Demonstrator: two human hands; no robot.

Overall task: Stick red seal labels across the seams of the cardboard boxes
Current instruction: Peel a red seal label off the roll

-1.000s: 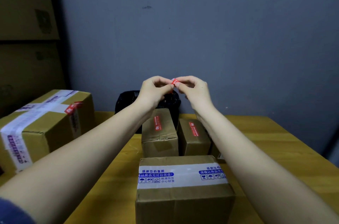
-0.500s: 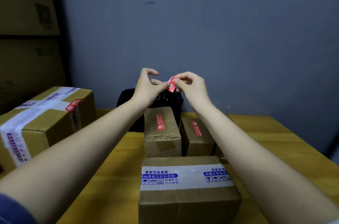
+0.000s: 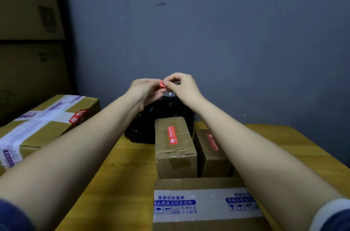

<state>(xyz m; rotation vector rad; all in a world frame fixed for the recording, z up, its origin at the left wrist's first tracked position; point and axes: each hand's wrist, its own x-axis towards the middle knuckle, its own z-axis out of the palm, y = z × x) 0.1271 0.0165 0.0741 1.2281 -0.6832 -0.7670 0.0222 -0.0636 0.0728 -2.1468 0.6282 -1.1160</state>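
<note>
Fingers (image 3: 154,87) of both hands pinching red seal label (image 3: 162,85), raised well above boxes (image 3: 175,147), nearest box (image 3: 200,202) unlabelled

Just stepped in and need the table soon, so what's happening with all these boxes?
A person is sealing cardboard boxes. Both hands, left hand and right hand, are raised above the table and pinch one small red seal label between the fingertips. Two small boxes behind already carry red labels; the nearest box, with white printed tape, shows none yet.
</note>
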